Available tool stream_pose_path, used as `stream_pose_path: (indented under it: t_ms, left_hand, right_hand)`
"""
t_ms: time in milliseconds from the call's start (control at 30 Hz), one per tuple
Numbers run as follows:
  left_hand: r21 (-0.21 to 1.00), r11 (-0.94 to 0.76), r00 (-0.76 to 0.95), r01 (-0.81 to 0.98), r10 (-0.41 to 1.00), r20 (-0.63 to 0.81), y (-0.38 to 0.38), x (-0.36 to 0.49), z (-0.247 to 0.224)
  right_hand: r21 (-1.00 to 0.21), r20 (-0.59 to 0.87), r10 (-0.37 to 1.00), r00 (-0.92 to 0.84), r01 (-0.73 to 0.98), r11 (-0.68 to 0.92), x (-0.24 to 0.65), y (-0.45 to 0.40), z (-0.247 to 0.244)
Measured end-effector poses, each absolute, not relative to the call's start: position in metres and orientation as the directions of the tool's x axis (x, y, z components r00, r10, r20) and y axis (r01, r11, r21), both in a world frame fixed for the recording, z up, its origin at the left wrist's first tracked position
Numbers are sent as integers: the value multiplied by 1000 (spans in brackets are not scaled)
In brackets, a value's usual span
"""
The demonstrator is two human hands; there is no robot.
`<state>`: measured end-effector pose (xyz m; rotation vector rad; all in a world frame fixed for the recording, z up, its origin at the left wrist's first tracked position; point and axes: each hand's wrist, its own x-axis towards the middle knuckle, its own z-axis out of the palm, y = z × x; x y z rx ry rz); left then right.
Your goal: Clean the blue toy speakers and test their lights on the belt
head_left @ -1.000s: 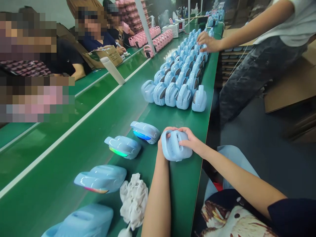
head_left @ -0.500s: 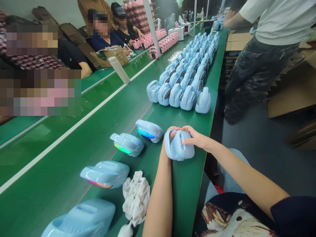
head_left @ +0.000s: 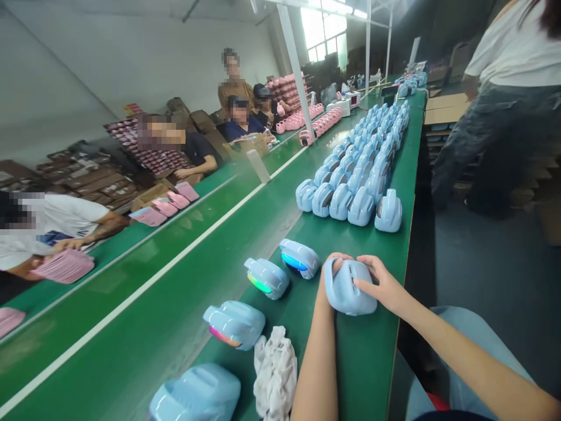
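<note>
A light blue portable speaker (head_left: 357, 298) with a loop handle is in my hands above the near edge of the green bench. My left hand (head_left: 336, 260) grips it by the handle side, with most of its fingers hidden behind. At the other side my right hand (head_left: 382, 286) holds it, thumb against the slotted panel and fingers at the top edge. Left of them lie speakers with glowing fronts: one blue (head_left: 300, 258), one green (head_left: 267, 279), one pink-orange (head_left: 235, 324). Another speaker (head_left: 197, 393) lies nearest me. A crumpled white cloth (head_left: 276, 374) rests beside my left forearm.
Rows of light blue speakers (head_left: 360, 204) stand farther along the green bench (head_left: 175, 292). Across it are pink speakers (head_left: 326, 121), a white post (head_left: 295, 70) and several seated co-workers. A person in a white top (head_left: 521, 47) stands at the right.
The view has tilted up and turned left, so the bench things appear farther right and lower. Both hands keep the speaker; my right fingers have shifted slightly. The standing person at right has changed posture.
</note>
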<state>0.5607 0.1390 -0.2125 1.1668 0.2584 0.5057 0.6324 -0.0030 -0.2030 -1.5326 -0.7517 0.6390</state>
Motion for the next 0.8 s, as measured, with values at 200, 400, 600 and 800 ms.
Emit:
stream_pose_path:
  t_ms: [200, 400, 600, 800]
  left_hand:
    - [967, 189, 833, -171, 551, 40, 132, 558, -203]
    - [952, 268, 871, -148, 491, -2, 128, 554, -196]
    - [953, 293, 911, -77, 409, -52, 131, 551, -200]
    - [953, 291, 921, -84, 388, -37, 132, 554, -208]
  right_hand:
    - [-860, 223, 754, 618, 490, -146, 621, -21, -175]
    - [-838, 123, 729, 674, 464, -287, 624, -22, -165]
    - [-909, -58, 750, 659, 277, -313, 646, -20, -167]
    - [-960, -143, 787, 601, 109, -258, 663, -19, -175]
